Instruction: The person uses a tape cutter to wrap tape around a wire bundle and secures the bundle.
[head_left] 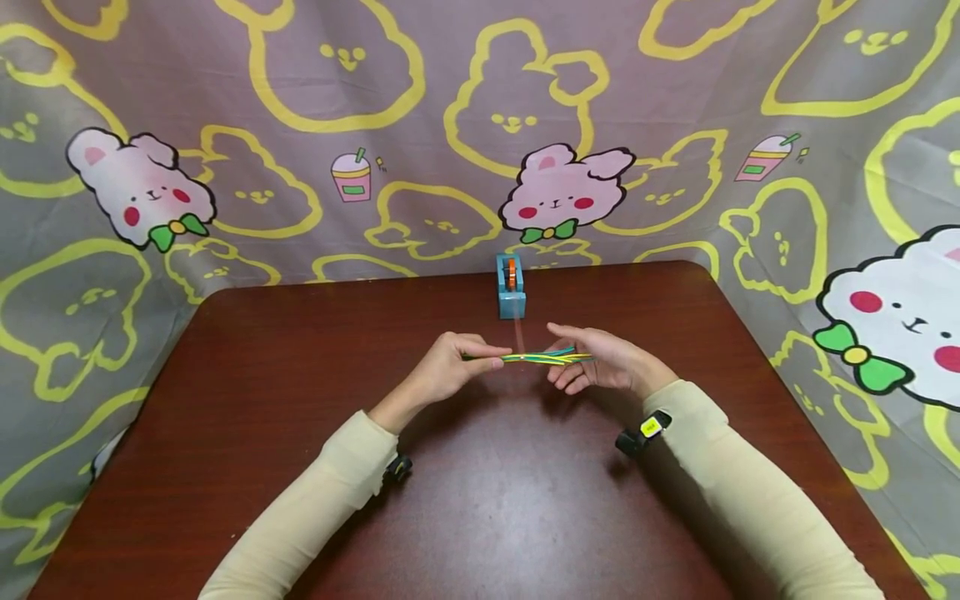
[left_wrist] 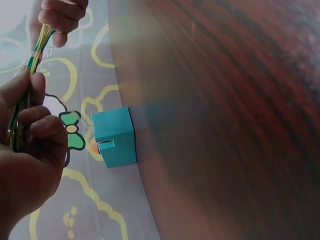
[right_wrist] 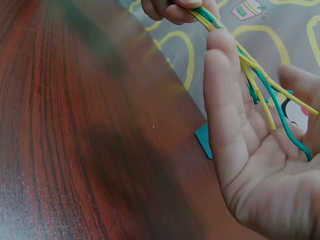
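A bundle of thin yellow and green wires [head_left: 551,358] is held level above the table, between both hands. My left hand [head_left: 446,367] pinches one end of it between thumb and fingers. Around the other end, my right hand [head_left: 600,362] lies with its fingers extended and thumb raised. In the right wrist view, the splayed wire ends [right_wrist: 282,120] lie across the right palm [right_wrist: 270,175]. A clear strip of tape [head_left: 519,333] runs from the blue tape dispenser [head_left: 512,305] to the middle of the bundle.
The dispenser, with an orange reel [head_left: 512,273], stands near the back edge of the dark red-brown wooden table [head_left: 315,350]. A cartoon-patterned cloth [head_left: 435,150] hangs behind and along both sides. Small black devices [head_left: 630,442] are strapped at the wrists.
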